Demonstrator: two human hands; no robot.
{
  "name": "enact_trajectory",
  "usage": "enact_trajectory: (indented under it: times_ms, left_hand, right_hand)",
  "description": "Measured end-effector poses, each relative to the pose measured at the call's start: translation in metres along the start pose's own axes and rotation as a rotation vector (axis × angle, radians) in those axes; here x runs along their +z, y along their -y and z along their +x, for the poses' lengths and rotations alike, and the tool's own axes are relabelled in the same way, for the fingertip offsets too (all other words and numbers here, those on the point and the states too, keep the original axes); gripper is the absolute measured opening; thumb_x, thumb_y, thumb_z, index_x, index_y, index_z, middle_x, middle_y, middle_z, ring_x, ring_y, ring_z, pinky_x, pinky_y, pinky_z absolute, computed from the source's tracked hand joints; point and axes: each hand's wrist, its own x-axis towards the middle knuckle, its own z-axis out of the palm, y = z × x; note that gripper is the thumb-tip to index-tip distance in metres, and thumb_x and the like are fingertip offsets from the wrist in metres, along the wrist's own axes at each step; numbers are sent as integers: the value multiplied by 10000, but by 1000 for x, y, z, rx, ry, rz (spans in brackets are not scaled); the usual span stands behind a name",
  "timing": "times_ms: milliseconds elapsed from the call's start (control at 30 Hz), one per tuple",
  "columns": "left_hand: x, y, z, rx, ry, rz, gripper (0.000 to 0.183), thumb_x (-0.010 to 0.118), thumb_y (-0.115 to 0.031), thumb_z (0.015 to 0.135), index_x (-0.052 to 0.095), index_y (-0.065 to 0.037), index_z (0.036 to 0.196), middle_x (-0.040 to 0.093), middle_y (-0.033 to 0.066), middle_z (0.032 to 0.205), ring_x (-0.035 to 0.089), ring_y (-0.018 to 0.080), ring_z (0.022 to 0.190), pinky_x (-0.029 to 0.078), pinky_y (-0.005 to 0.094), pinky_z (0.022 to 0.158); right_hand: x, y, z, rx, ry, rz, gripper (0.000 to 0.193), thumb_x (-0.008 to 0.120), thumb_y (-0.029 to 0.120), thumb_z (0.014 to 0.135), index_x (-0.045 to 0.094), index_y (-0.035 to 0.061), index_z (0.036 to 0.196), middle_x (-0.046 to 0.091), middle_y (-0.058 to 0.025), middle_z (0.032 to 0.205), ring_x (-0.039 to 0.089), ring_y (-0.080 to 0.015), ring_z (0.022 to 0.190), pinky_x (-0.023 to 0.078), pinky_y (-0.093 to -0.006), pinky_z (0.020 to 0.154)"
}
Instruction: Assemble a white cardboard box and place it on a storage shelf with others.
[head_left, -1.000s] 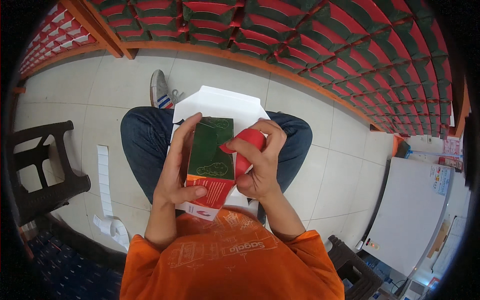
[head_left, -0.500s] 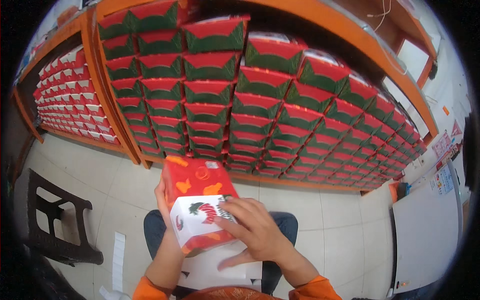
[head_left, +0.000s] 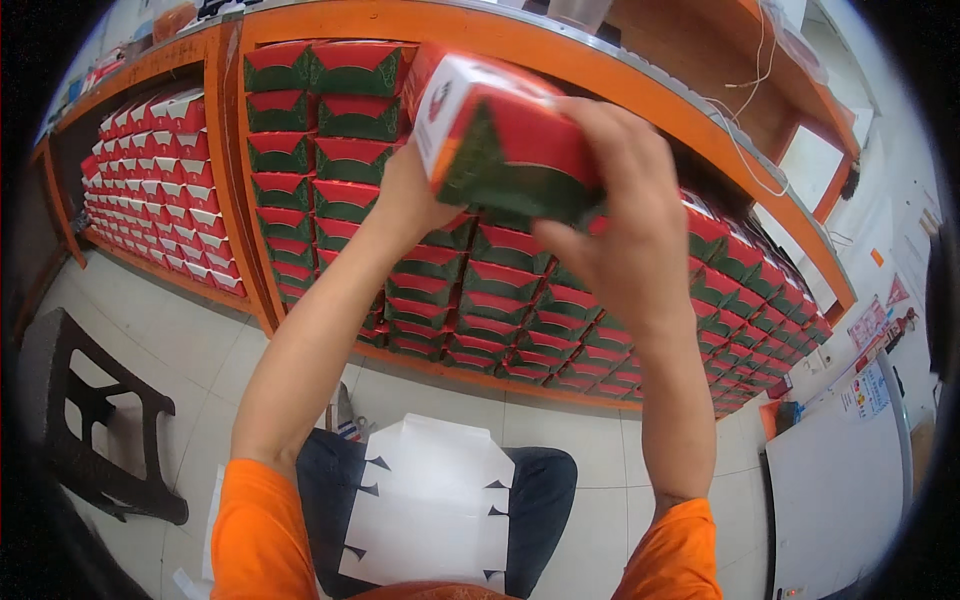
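Observation:
A folded red, green and white carton point(head_left: 495, 135) is held high in front of the shelf, tilted, with its white end to the left. My right hand point(head_left: 625, 230) wraps over its right side and top. My left hand point(head_left: 405, 195) grips it from underneath on the left. Both arms are raised from orange sleeves. On my lap lies a stack of flat white unfolded carton blanks point(head_left: 430, 510).
An orange shelving unit point(head_left: 520, 45) is packed with rows of identical red and green cartons point(head_left: 480, 300). A black plastic stool point(head_left: 85, 420) stands on the tiled floor at left. A white table point(head_left: 835, 490) is at right.
The carton has gone from my lap up to shelf height in both hands, and the view has swung up from the floor to the shelves.

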Motion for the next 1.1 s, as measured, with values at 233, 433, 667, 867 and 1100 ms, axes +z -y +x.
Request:
enact_trajectory:
  times_ms: [233,433,667,867,1100]
  left_hand:
    - [-7,-29,-7,-71,96,357,445,652,-87,712,562,2,1138,572,247,1124,543,411,1080,508,480,893]
    - [-14,-35,-3,-40,25,444,601,642,-52,700,502,18,1281,464,247,1234,530,418,1060,508,475,888]
    - [-20,-104,-96,-232,91,22,583,627,-74,787,452,-10,1339,471,262,1255,503,446,1133,451,487,935]
    - [19,-246,-352,-1031,1004,-233,1093,814,-446,726,179,12,1489,354,285,1373,393,469,1277,432,516,1010]
    - [-2,-246,-408,-1094,774,-513,601,766,-215,812,505,103,1250,563,259,1074,590,360,966,496,420,831]
  right_hand:
    - [71,-36,48,-112,46,-452,734,843,369,659,537,159,1292,561,-134,1128,575,-334,993,497,-421,849]
    - [125,-69,74,-55,52,-245,626,661,472,864,484,155,1374,490,-170,1284,564,-377,1063,513,-457,861]
    - [107,-61,56,-23,-74,-182,520,716,251,855,503,48,1284,528,-199,1220,580,-355,1038,506,-440,859]
    - [81,-19,-105,335,-32,228,375,743,219,836,604,51,1142,611,-122,993,611,-245,739,521,-353,664]
    - [32,48,-330,1046,319,386,190,696,174,893,665,-3,954,663,-79,813,614,-155,719,497,-278,668]
